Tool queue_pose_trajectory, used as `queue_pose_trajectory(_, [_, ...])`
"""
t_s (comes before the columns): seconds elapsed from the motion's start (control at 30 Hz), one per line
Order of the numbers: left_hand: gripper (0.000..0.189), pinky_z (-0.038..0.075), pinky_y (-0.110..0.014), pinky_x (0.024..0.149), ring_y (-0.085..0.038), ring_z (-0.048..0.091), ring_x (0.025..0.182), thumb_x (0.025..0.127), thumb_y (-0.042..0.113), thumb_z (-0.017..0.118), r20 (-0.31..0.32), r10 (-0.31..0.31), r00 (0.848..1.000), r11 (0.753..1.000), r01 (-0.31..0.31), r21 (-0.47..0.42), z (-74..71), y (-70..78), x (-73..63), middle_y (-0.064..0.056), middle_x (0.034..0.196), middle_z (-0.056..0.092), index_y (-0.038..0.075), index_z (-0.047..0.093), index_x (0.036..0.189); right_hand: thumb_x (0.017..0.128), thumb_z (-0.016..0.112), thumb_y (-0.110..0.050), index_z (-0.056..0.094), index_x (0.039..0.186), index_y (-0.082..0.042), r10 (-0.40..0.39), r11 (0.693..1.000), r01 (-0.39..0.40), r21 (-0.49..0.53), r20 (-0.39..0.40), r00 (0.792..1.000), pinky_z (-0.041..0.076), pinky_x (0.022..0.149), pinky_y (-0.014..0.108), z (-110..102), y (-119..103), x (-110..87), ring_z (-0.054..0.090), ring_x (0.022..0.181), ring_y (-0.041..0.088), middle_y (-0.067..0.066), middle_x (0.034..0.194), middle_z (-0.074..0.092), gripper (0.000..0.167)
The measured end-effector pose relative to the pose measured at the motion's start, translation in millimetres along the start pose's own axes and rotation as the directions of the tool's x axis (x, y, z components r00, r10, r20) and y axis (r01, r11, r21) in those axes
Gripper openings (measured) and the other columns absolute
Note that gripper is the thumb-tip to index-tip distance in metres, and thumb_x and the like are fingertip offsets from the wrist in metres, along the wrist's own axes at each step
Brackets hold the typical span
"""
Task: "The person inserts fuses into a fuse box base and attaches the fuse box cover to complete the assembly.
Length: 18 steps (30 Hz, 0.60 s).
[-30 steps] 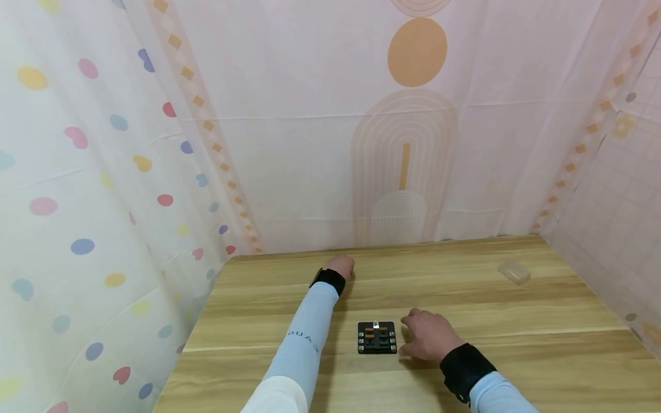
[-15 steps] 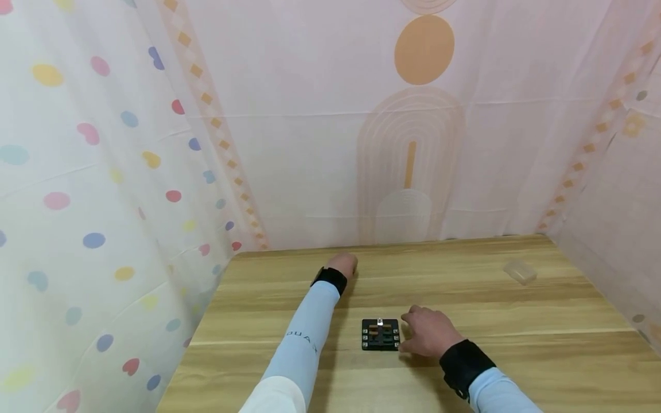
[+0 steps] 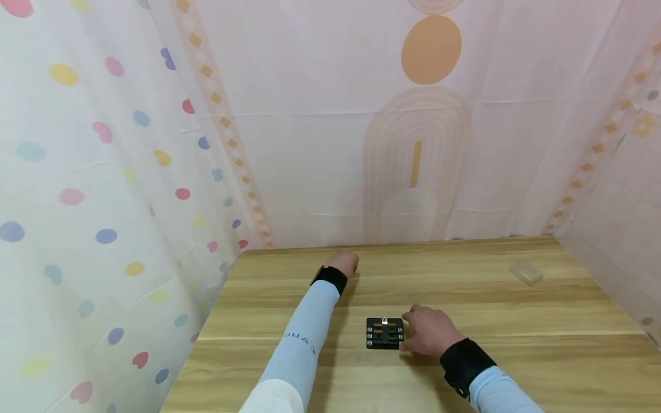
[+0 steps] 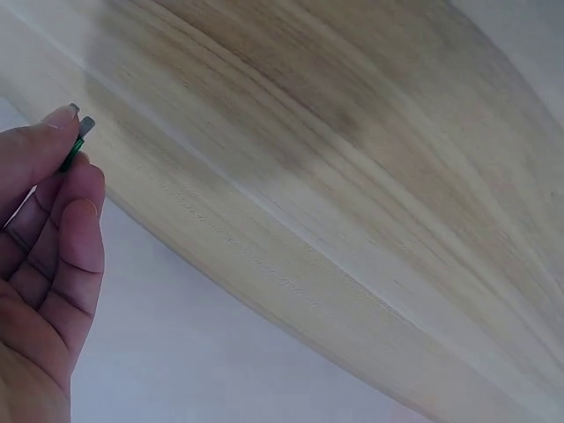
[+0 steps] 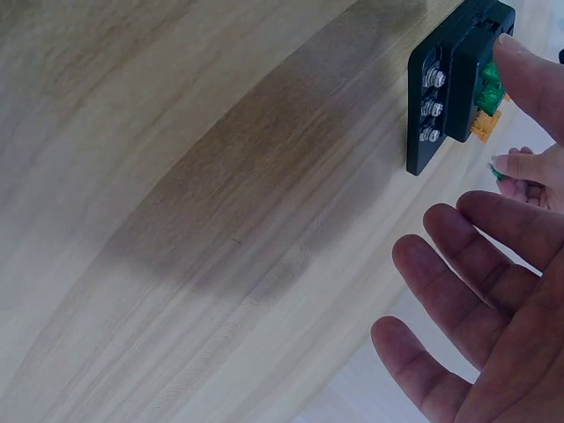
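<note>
My left hand point(image 3: 343, 263) is raised toward the back of the wooden table. In the left wrist view its thumb and fingers pinch a small green blade fuse point(image 4: 73, 154), metal prongs sticking out. A black fuse box point(image 3: 384, 334) lies on the table, nearer to me, with screw terminals along its sides. Orange fuses point(image 5: 486, 125) and green fuses point(image 5: 491, 88) sit in it. Close against the box's right edge is my right hand point(image 3: 431, 331), fingers spread and relaxed. Its thumb point(image 5: 531, 75) overlaps the box in the right wrist view; I cannot tell whether it touches.
A clear plastic cover point(image 3: 527, 272) lies at the back right of the wooden table point(image 3: 465, 275). Patterned curtains point(image 3: 320, 172) hang behind the table and along both sides.
The view has swung slightly left. The gap between my right hand and the fuse box has narrowed until they meet in the head view. My left hand has barely moved.
</note>
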<state>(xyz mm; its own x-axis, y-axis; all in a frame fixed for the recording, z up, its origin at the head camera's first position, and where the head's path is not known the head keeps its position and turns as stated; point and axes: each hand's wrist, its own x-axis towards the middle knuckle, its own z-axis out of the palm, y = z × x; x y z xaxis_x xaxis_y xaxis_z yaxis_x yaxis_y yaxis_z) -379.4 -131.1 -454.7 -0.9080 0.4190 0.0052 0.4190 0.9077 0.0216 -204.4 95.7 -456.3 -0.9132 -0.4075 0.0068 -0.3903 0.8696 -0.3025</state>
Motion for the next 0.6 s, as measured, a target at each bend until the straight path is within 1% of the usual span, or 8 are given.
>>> queue_pose_trajectory(0.2, [0.01, 0.051, -0.028, 0.07, -0.014, 0.062, 0.077, 0.09, 0.004, 0.072, -0.011, -0.008, 1.0, 1.0, 0.008, 0.0, -4.9, 6.3, -6.9, 0.0, 0.082, 0.069, 0.009, 0.072, 0.081, 0.07, 0.088, -0.035, 0.069, 0.117, 0.001, 0.013, 1.0, -0.013, -0.014, 0.012, 1.0, 0.053, 0.081, 0.049, -0.6, -0.2, 0.7, 0.064, 0.095, 0.032, 0.014, 0.108, 0.065, 0.062])
queue_pose_trajectory(0.33, [0.008, 0.051, -0.027, 0.073, -0.014, 0.063, 0.08, 0.091, 0.004, 0.071, -0.004, -0.003, 1.0, 1.0, 0.003, 0.005, -7.0, 8.8, -10.6, 0.0, 0.085, 0.07, 0.009, 0.073, 0.084, 0.071, 0.088, -0.035, 0.068, 0.117, 0.002, 0.011, 1.0, -0.011, -0.018, 0.015, 1.0, 0.053, 0.081, 0.049, -2.0, -0.9, 1.4, 0.064, 0.095, 0.032, 0.015, 0.109, 0.065, 0.063])
queue_pose_trajectory(0.5, [0.006, 0.052, -0.028, 0.077, -0.017, 0.065, 0.086, 0.09, 0.002, 0.071, 0.005, 0.008, 1.0, 1.0, -0.008, -0.002, -10.3, 10.2, -18.2, -0.003, 0.088, 0.071, 0.007, 0.074, 0.088, 0.07, 0.089, -0.034, 0.069, 0.116, 0.002, 0.011, 1.0, -0.011, -0.005, 0.012, 1.0, 0.053, 0.081, 0.049, -3.5, -3.0, 0.6, 0.064, 0.095, 0.032, 0.015, 0.108, 0.065, 0.062])
queue_pose_trajectory(0.6, [0.007, 0.052, -0.029, 0.08, -0.019, 0.065, 0.09, 0.089, 0.0, 0.071, 0.013, -0.005, 1.0, 1.0, 0.005, -0.007, -11.9, 10.8, -23.2, -0.003, 0.092, 0.071, 0.006, 0.074, 0.091, 0.07, 0.089, -0.034, 0.069, 0.116, 0.002, 0.007, 1.0, -0.007, -0.004, 0.014, 1.0, 0.053, 0.082, 0.048, -2.6, -3.9, 0.3, 0.064, 0.096, 0.033, 0.016, 0.109, 0.065, 0.062])
